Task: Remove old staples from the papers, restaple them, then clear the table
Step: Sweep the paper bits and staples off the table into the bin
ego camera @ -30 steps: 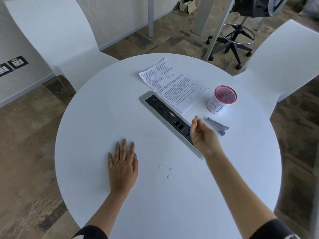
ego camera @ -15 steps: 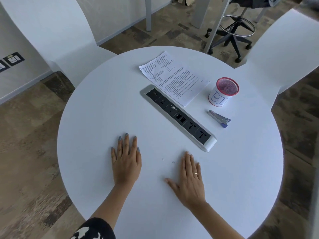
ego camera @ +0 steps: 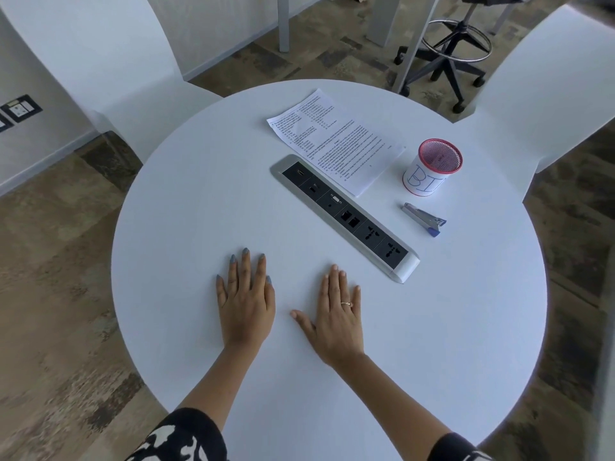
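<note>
Both of my hands lie flat, palms down, on the round white table [ego camera: 466,327], near its front edge: left hand [ego camera: 246,304] and right hand [ego camera: 336,314], fingers straight and spread, gripping nothing. The papers [ego camera: 336,141] lie flat toward the far edge, long axis running from far-left to near-right, the near edge just beside the socket strip [ego camera: 346,216]. The stapler [ego camera: 424,219] lies toward the right edge, long axis far-left to near-right, blue end nearest me. A mesh bin [ego camera: 431,168] stands upright between papers and stapler.
</note>
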